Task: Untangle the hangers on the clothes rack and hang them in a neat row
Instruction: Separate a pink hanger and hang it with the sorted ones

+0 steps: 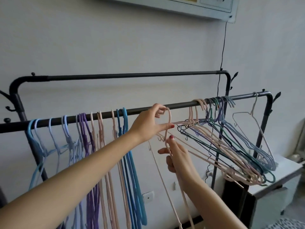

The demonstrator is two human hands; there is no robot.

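**Hooking a pink hanger onto the front rail**

Holding one pink hanger (168, 129) between both hands, the person works at the middle of the front rail (148, 109) of the black clothes rack (228, 83). The left hand (148, 124) has its grip clamped on the hanger's hook: thumb and fingers pinch the curved top just in front of the rail, the hook's crown level with the bar. The right hand (175, 156), directly below that grip, has its fingers curled round the hanger's neck and upper wire, so its grip is clamped on the same hanger; the hanger's arms trail down past the wrist.

Left of the grip, a sorted row (92, 129) of hangers hangs from the rail in colour groups: light blue farthest out, then purple, pink, and bright blue nearest the hands. Right of the grip, a tangled bunch (231, 142) of pink, green, purple and blue hangers hangs tilted, its hooks crowded together on the rail. Beyond it, near the rail's end, a single white hanger (254, 123) hangs apart. Below that bunch stands a white counter (280, 172). A black cord (223, 47) runs down the wall behind the rack.
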